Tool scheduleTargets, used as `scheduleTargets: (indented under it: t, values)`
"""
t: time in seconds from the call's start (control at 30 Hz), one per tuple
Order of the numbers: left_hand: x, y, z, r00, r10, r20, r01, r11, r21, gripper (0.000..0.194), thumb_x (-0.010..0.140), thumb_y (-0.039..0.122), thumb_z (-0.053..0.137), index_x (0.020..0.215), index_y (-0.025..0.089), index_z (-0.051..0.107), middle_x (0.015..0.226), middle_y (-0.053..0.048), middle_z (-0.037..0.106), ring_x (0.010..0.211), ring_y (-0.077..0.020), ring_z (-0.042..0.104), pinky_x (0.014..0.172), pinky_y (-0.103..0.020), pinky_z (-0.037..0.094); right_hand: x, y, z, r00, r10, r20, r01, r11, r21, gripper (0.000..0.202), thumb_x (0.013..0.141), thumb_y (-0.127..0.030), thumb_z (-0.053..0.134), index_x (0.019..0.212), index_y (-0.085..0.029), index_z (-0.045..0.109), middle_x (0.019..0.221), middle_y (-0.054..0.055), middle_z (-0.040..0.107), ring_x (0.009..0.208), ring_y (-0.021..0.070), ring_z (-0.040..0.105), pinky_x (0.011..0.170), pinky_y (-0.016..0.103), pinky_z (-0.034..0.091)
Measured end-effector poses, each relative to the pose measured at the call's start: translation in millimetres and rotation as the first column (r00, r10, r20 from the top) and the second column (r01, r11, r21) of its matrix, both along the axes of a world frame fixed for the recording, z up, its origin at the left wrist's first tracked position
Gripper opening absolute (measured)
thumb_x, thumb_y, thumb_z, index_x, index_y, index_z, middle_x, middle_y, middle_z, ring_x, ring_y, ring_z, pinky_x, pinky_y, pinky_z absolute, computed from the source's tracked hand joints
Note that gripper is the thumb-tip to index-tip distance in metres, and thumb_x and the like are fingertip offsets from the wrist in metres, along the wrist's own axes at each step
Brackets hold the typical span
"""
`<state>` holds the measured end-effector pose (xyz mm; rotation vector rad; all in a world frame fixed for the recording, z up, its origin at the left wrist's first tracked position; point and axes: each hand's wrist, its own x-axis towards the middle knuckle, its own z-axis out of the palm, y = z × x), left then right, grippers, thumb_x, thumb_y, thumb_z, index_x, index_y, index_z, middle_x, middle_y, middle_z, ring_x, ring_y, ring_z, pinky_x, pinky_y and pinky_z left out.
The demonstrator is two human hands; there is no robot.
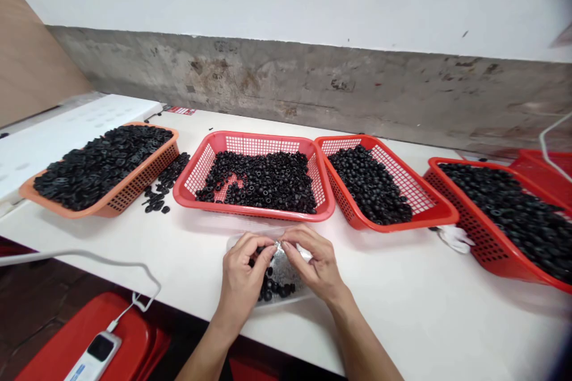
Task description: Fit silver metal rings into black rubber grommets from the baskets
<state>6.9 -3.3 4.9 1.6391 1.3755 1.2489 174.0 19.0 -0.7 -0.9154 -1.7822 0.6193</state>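
Your left hand [243, 274] and right hand [315, 259] meet over the near part of the surface [402, 297], at the upper part of a clear bag [282, 265]. On each hand, the thumb and index finger are together, clamped on the film of the bag; the two sets of fingertips are just beside each other. The bag lies on the surface, in front of the pink-red basket [254, 209], and contains black parts [274, 292], grouped mainly at its near end. The pink-red basket contains small black rings [268, 181], with part of its mesh floor exposed at the left. To its right and just beside it, the red basket [388, 227] contains rounded black pieces [369, 184]; farther right stands the end basket [485, 250], also loaded with black pieces. To your left, the orange basket [129, 193] is heaped with flat black pieces [102, 161], and loose pieces [167, 178] lie on the surface along its right side. Below the surface, at left, a device [100, 348] with a white cable [116, 262] rests on a red stool [118, 315].
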Motion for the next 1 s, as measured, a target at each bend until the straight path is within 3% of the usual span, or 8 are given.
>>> scheduleTargets:
  t: [0.1,0.23,0.37,0.47,0.6,0.83,1.0]
  values:
    - [-0.8,0.6,0.4,0.997,-0.050,0.055,0.054,0.996,-0.071,0.011,0.090,0.026,0.063,0.088,0.021,0.072,0.084,-0.002,0.066,0.069,-0.0150,0.062,0.063,-0.024,0.048,0.3,-0.6,1.7,0.998,-0.055,-0.031,0.056,0.998,0.016,0.011,0.093,-0.019,0.056,0.092,-0.021,0.067,0.084,0.004,0.067,0.077,0.0175,0.062,0.070,0.031,0.048]
    - [-3.2,0.3,-0.2,0.978,-0.118,0.170,0.135,0.986,-0.095,0.023,0.091,0.025,0.060,0.110,0.025,0.073,0.108,-0.006,0.063,0.094,-0.0202,0.064,0.078,-0.027,0.052,-0.5,-1.1,1.8,0.998,-0.060,-0.033,0.060,0.998,0.006,0.010,0.093,-0.021,0.055,0.090,-0.021,0.065,0.081,0.004,0.067,0.074,0.0176,0.062,0.070,0.032,0.048]
    - [-5.1,-0.8,-2.1,0.956,-0.143,0.256,0.177,0.977,-0.116,0.029,0.094,0.026,0.055,0.118,0.027,0.070,0.112,-0.006,0.060,0.086,-0.0173,0.065,0.082,-0.030,0.053,-0.6,-1.0,0.6,0.999,-0.038,0.009,0.038,0.999,-0.021,0.011,0.093,-0.021,0.054,0.087,-0.021,0.063,0.077,0.002,0.065,0.071,0.0166,0.060,0.068,0.030,0.045]
    - [-6.1,-0.7,-4.7,0.930,-0.108,0.350,0.188,0.961,-0.203,0.033,0.091,0.027,0.060,0.123,0.025,0.068,0.107,-0.006,0.065,0.084,-0.0170,0.066,0.081,-0.029,0.054,-0.5,-0.7,0.9,0.999,-0.015,0.040,0.016,0.999,-0.032,0.012,0.093,-0.021,0.053,0.084,-0.021,0.061,0.074,0.001,0.063,0.068,0.0156,0.057,0.067,0.030,0.043]
    - [-7.3,1.3,-7.8,0.891,-0.016,0.453,0.156,0.949,-0.273,0.035,0.085,0.026,0.068,0.120,0.021,0.069,0.105,-0.006,0.073,0.099,-0.0194,0.066,0.091,-0.028,0.052,-0.5,-0.3,1.1,0.997,0.029,0.068,-0.028,0.999,-0.028,0.013,0.093,-0.021,0.052,0.083,-0.021,0.060,0.073,0.000,0.062,0.067,0.0152,0.056,0.067,0.029,0.042]
    - [-6.4,1.0,-7.8,0.917,-0.026,0.399,0.141,0.954,-0.263,0.033,0.085,0.026,0.069,0.117,0.022,0.071,0.108,-0.007,0.075,0.104,-0.0214,0.068,0.093,-0.030,0.053,-1.0,0.7,-1.2,0.990,0.089,0.106,-0.084,0.995,-0.052,0.012,0.095,-0.023,0.053,0.089,-0.021,0.063,0.080,0.002,0.068,0.075,0.0166,0.060,0.073,0.030,0.044]
    - [-8.8,0.0,-6.5,0.920,-0.081,0.385,0.182,0.955,-0.233,0.031,0.086,0.025,0.068,0.117,0.023,0.072,0.108,-0.007,0.076,0.102,-0.0227,0.069,0.091,-0.031,0.055,2.9,2.0,1.1,0.989,0.148,0.018,-0.141,0.966,-0.219,0.015,0.093,-0.029,0.060,0.081,-0.020,0.064,0.076,0.000,0.066,0.074,0.0157,0.059,0.075,0.028,0.045]
